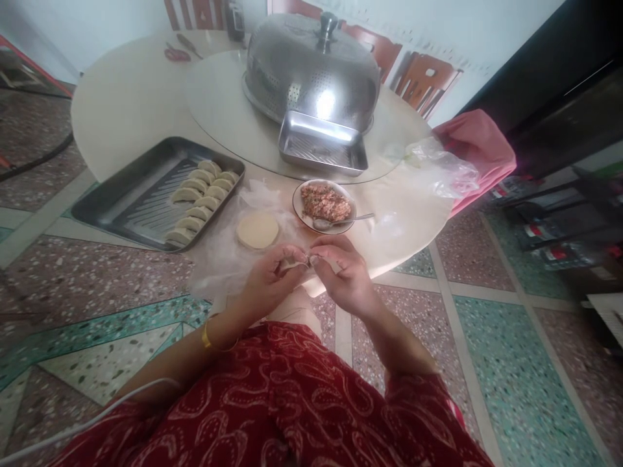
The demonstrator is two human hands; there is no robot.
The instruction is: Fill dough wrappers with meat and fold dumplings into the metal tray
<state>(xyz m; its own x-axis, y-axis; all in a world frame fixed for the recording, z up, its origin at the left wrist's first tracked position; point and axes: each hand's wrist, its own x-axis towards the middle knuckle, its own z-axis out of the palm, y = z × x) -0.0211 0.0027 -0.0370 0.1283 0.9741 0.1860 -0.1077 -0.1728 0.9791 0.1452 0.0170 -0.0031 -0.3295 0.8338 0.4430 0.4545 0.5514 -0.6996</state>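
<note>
Two hands pinch one dumpling [298, 262] at the frame's centre.
Left hand [267, 280] and right hand [343, 277] both clamp it, just below the wrappers [257, 229] and filling bowl [323, 205]; tray [121, 194] sits left.

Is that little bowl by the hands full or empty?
Full: the bowl holds a heap of minced filling, with a spoon resting in it.

A big shiny metal dome lid [311, 68] sits on the round tabletop [131, 97], with a small metal pan [322, 144] in front of it. A pink cloth [479, 149] lies beside a clear plastic bag [440, 167]. Far back are what may be red scissors [178, 52]. Wooden chairs [423, 78] stand behind.
</note>
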